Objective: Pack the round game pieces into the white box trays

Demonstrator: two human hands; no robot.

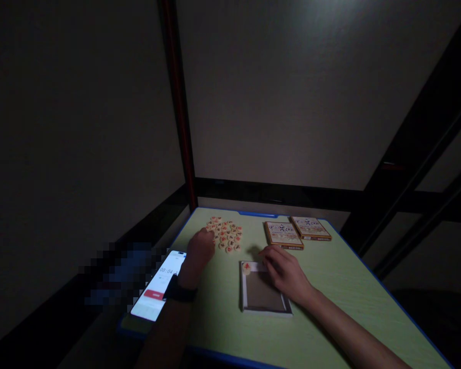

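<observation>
A cluster of round xiangqi pieces [226, 237] with red and dark characters lies on the far left part of the table. My left hand [201, 251], a dark band on its wrist, is at the cluster's left edge; its fingers are curled, and what they grip is hidden. In front of me lies a shallow open box [244, 294] with a brown bottom. One piece with a red character [246, 268] sits in its far left corner. Over the box's far right side is my right hand [282, 266], fingers bent together; anything between the fingertips is too small to make out.
Two flat printed boxes [284, 233] stand side by side at the far right of the green table [330, 318]. A lit phone [159, 287] showing a timer lies at the left edge, beside my left wrist. Walls [276, 113] rise behind and to the left.
</observation>
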